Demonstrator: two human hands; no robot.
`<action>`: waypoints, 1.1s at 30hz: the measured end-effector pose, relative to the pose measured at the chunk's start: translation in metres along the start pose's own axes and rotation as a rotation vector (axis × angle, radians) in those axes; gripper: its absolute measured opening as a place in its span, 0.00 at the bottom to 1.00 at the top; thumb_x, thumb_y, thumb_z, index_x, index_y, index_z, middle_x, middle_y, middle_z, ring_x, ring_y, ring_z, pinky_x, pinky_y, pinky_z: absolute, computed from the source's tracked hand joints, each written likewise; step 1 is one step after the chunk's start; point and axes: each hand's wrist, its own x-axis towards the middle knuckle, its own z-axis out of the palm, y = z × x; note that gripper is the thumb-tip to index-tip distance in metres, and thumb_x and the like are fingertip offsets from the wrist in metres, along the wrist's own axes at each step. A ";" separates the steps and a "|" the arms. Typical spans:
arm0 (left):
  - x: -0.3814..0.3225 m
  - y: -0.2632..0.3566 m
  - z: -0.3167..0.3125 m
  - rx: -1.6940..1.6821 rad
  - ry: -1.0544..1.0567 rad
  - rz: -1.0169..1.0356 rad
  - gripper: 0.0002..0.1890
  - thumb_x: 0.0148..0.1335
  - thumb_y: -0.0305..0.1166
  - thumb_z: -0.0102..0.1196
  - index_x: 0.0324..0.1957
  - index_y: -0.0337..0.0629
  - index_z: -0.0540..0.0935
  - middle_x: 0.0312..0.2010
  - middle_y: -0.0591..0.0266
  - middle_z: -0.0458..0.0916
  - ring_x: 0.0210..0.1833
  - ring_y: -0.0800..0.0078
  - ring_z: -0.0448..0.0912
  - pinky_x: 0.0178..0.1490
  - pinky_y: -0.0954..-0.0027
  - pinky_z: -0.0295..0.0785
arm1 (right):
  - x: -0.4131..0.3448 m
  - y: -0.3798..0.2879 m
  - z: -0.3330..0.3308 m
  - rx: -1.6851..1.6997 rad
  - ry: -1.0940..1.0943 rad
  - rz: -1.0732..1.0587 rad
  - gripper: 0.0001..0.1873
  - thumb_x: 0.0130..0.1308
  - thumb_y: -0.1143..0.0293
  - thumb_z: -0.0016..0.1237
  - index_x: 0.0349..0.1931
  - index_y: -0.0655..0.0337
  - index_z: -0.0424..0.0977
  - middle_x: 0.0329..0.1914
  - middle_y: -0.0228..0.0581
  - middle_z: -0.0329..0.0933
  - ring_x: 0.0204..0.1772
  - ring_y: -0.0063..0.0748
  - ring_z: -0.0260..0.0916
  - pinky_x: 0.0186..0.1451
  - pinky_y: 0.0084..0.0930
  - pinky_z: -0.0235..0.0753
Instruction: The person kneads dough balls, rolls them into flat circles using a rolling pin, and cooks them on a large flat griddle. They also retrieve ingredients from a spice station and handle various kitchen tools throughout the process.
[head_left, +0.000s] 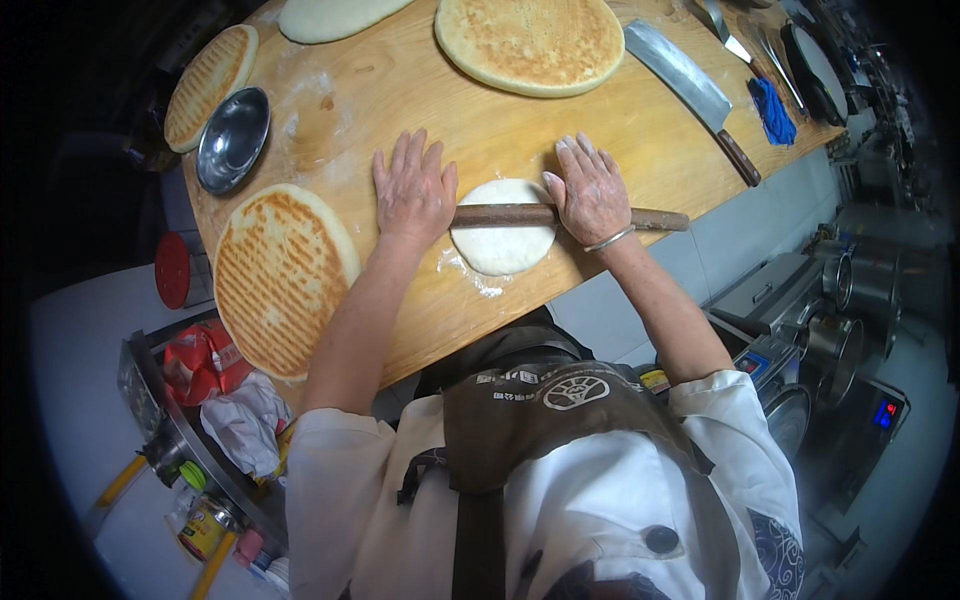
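A round of white dough lies on the floured wooden table, with a dark wooden rolling pin across it. My left hand rests palm down over the pin's left end, fingers stretched away from me; whether it touches the wood beneath the palm is hidden. To the right of the dough, my right hand lies palm down over the pin, which comes out past the wrist. Its fingers are straight and floury, and a metal bangle circles that wrist. Neither hand is curled around the pin.
Browned flatbreads lie left and at the back, near pale dough. A metal bowl stands at the left edge. A cleaver, a spatula and a blue cloth are at right. Metal pots stand beyond.
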 end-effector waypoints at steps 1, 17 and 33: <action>-0.006 0.003 0.002 0.003 -0.027 -0.016 0.19 0.60 0.38 0.46 0.50 0.39 0.74 0.58 0.53 0.67 0.64 0.59 0.60 0.65 0.47 0.48 | 0.001 0.003 0.005 0.006 -0.003 0.036 0.23 0.59 0.59 0.46 0.47 0.69 0.67 0.49 0.53 0.71 0.59 0.51 0.64 0.59 0.44 0.62; -0.016 0.008 0.001 -0.036 -0.127 -0.001 0.20 0.61 0.37 0.46 0.52 0.35 0.71 0.60 0.51 0.65 0.64 0.58 0.61 0.63 0.40 0.47 | -0.004 0.000 0.005 -0.029 -0.101 -0.026 0.20 0.58 0.62 0.46 0.45 0.70 0.67 0.50 0.56 0.70 0.56 0.52 0.65 0.54 0.42 0.65; 0.080 -0.001 0.024 -0.055 -0.041 -0.021 0.20 0.61 0.37 0.43 0.51 0.33 0.71 0.59 0.51 0.66 0.63 0.59 0.62 0.63 0.43 0.49 | 0.075 0.037 0.016 -0.054 -0.147 0.164 0.12 0.64 0.64 0.40 0.28 0.64 0.66 0.31 0.50 0.70 0.37 0.49 0.66 0.41 0.40 0.65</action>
